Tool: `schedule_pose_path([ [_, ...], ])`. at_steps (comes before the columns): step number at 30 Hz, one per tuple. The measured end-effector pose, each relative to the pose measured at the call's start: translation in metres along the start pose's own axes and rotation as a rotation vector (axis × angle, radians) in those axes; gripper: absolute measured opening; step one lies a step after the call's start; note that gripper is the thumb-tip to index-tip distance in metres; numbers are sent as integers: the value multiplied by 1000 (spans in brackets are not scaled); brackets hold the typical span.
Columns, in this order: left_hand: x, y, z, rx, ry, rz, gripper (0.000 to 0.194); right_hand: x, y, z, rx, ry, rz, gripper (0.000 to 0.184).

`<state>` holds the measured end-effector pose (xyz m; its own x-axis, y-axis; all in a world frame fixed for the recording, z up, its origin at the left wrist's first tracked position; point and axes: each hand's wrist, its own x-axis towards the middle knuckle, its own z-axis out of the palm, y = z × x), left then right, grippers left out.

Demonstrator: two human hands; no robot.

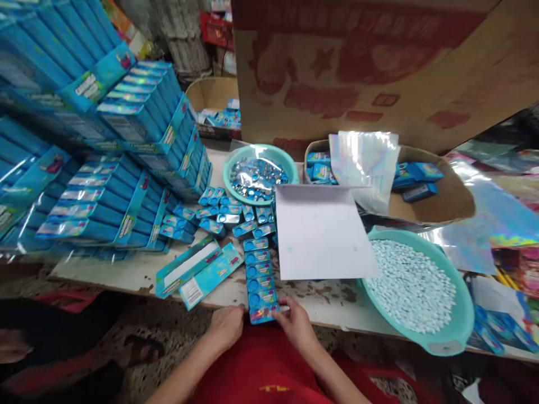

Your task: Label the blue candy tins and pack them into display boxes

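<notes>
A row of several small blue boxes (259,280) with round cut-outs runs along the table towards me. My right hand (297,322) grips the right end of the nearest box (264,314) with thumb and fingers. Beside the left end of that box, my left hand (227,328) is closed at the table edge; its fingertips are mostly hidden. Left of the row lie two flat blue cartons (188,266), one with a white strip. More small boxes (229,212) lie bunched beyond the row. A white sheet or board (324,235) lies to the right.
Stacked blue display boxes (138,112) fill the left. A turquoise basin (295,168) holds shiny pieces; another basin (461,280) holds pale pellets. Behind them are an open carton (458,193) with blue packs and a large cardboard box (357,67). Another person's hand (14,345) shows lower left.
</notes>
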<state>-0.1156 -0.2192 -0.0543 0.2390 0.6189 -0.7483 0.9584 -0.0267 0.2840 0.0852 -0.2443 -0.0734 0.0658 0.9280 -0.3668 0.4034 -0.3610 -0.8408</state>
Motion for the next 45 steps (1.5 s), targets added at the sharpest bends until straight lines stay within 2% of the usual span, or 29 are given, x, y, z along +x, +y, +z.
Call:
schedule_pose_path([
  [3,-9,5,-57,-89,155,28,27,-4,-26,-39,-29,-104,-48,24],
  [5,-4,25,-109,-228,372,133,30,2,-55,-73,-49,-172,-146,19],
  [6,5,40,-136,-270,525,177,31,9,-72,-90,-59,-163,-226,17],
  [8,33,76,-191,-283,795,310,34,33,-106,-123,-85,0,-398,15],
  [9,51,95,-217,-269,862,351,36,48,-121,-137,-98,124,-467,15],
  [10,70,113,-242,-245,887,362,37,64,-133,-150,-109,256,-518,15],
  [12,104,141,-281,-178,793,338,38,97,-151,-173,-120,473,-586,17],
  [14,127,156,-305,-135,706,303,40,129,-158,-191,-146,619,-645,21],
  [15,135,159,-311,-127,701,302,41,144,-158,-199,-191,672,-680,23],
  [18,147,157,-308,-138,804,358,33,188,-150,-221,-479,759,-729,41],
  [20,149,153,-298,-188,869,386,26,215,-139,-233,-687,730,-644,56],
  [21,149,150,-293,-232,916,382,26,225,-133,-237,-759,683,-583,56],
  [23,144,148,-289,-330,1077,358,29,235,-122,-242,-843,549,-531,38],
  [25,136,148,-291,-369,1260,351,35,229,-111,-239,-891,449,-619,19],
  [26,132,149,-294,-344,1293,368,37,220,-107,-235,-910,434,-693,18],
  [27,129,151,-296,-286,1261,396,39,210,-102,-230,-930,440,-763,21],
  [28,128,154,-297,-204,1162,430,40,198,-97,-223,-950,456,-820,24],
  [30,130,161,-295,-13,845,475,40,178,-86,-210,-980,457,-892,27],
  [32,140,167,-286,129,555,461,38,165,-77,-200,-999,405,-907,30],
  [34,151,171,-272,164,423,433,32,159,-72,-196,-1001,343,-868,25],
  [37,161,174,-256,81,456,427,20,160,-81,-199,-988,314,-771,25],
  [42,159,180,-249,-6,582,440,27,184,-117,-197,-949,494,-669,28],
  [45,159,187,-248,-29,622,422,27,202,-119,-181,-964,428,-680,32],
])
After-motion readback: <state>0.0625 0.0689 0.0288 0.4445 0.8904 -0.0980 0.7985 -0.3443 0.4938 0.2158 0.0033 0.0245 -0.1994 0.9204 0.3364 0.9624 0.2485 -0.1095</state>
